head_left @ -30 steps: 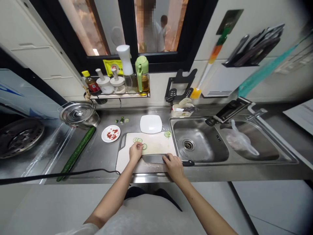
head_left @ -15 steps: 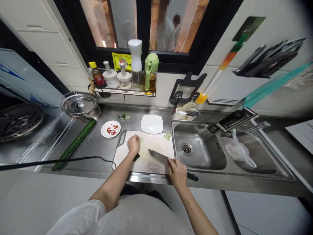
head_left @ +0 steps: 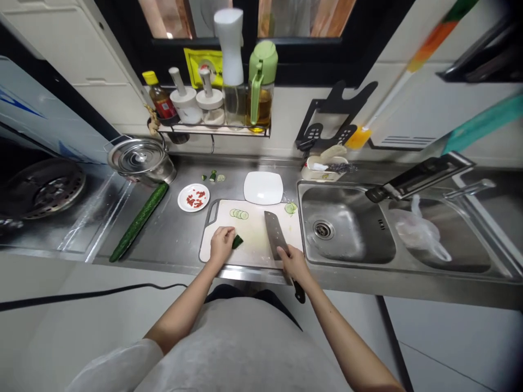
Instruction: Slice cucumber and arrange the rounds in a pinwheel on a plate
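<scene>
My left hand [head_left: 223, 243] is over the left part of the white cutting board [head_left: 212, 247], fingers drawn together at a short dark green cucumber piece [head_left: 237, 242]. Its fingers partly hide the piece. In my right hand [head_left: 295, 263] is a broad kitchen knife [head_left: 274, 231], held near where blade meets handle. The blade points away from me over the board, and the black handle sticks out past the counter's front edge. A row of thin cucumber slices [head_left: 239, 214] lies near the board's far left side. More cucumber slices [head_left: 291, 208] overlap at its far right corner.
Behind the board stands a white square plate [head_left: 263, 188]. To the left are a small plate with chopped red bits [head_left: 193, 197], a whole cucumber [head_left: 139, 222] and a lidded steel pot [head_left: 142, 160]. The sink [head_left: 347, 231] borders the board's right side. Seasoning bottles [head_left: 261, 90] line a shelf.
My left hand has come off the slices and back to the cucumber piece, leaving the row in view. The knife has turned from pointing left to pointing away. The view has shifted.
</scene>
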`<move>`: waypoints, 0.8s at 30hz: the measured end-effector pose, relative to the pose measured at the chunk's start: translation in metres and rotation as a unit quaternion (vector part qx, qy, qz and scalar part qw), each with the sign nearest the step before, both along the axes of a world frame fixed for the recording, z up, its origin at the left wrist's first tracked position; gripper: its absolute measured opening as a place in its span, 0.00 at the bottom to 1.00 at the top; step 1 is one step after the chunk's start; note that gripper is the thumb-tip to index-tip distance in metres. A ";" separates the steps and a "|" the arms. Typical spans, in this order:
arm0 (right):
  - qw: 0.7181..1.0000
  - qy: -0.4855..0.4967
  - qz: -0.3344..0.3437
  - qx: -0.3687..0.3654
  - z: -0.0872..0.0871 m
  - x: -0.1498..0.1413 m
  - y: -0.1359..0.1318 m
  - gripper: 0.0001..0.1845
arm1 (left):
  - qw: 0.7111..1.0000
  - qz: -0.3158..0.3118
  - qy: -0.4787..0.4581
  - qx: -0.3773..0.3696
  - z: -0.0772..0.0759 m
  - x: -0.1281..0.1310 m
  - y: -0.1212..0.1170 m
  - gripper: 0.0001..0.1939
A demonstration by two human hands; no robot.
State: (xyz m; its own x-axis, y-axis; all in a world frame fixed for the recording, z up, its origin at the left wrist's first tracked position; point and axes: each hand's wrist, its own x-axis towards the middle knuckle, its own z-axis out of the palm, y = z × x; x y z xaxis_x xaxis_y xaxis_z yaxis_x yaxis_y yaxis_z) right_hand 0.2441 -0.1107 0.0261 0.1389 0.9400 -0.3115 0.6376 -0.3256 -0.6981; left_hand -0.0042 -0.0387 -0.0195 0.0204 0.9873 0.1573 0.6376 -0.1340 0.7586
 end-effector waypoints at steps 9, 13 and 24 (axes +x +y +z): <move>0.981 -0.090 0.165 -0.051 0.022 -0.032 0.012 0.15 | 0.997 -0.058 0.036 0.038 -0.016 0.003 -0.027 0.13; 0.975 -0.112 0.178 -0.068 0.024 -0.035 0.014 0.17 | 0.995 -0.073 0.053 0.045 -0.016 -0.001 -0.025 0.11; 0.943 -0.184 0.250 -0.116 0.033 -0.050 0.008 0.16 | 0.996 -0.056 0.018 0.071 -0.014 -0.008 -0.029 0.10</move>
State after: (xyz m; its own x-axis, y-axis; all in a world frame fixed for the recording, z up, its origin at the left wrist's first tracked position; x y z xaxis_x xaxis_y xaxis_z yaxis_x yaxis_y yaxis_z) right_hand 0.1944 -0.1029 0.0587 -0.1654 0.8290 -0.5342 0.9375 -0.0360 -0.3462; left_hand -0.0126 -0.0672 -0.0335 0.1368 0.9464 0.2926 0.6393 -0.3100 0.7037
